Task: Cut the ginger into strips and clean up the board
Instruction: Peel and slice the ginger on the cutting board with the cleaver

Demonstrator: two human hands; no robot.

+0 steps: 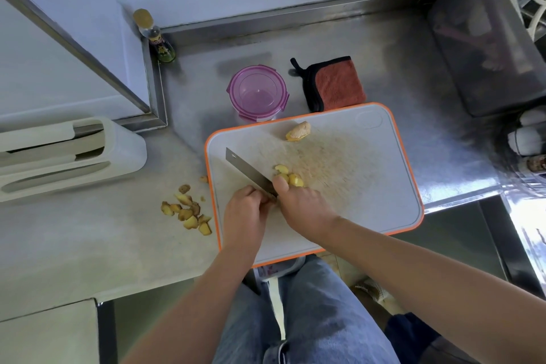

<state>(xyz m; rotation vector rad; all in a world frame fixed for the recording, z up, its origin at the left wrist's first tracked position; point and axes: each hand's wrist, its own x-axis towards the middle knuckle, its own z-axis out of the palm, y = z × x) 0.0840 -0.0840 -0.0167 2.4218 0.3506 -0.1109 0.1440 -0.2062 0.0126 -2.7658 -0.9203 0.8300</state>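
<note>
On the near-left part of the orange-rimmed cutting board point(369, 186), the person's two hands met at the heel of a knife point(248, 170), whose blade ran away from them toward the board's left edge. The right hand point(304, 204) was closed over the hidden handle, its thumb lying alongside the blade. The left hand point(245, 213) sat just left of the blade with its fingers curled in against the heel; whether it held anything could not be told. A small cluster of cut ginger pieces point(288, 177) lay on the board touching the right thumb, just right of the blade. An uncut ginger knob point(299, 131) rested near the board's far edge. Off the board's left edge, a scatter of ginger trimmings point(187, 211) lay on the counter. Beyond the board's far edge stood a purple container point(257, 93) and, beside it, a folded orange cloth point(336, 83).
</note>
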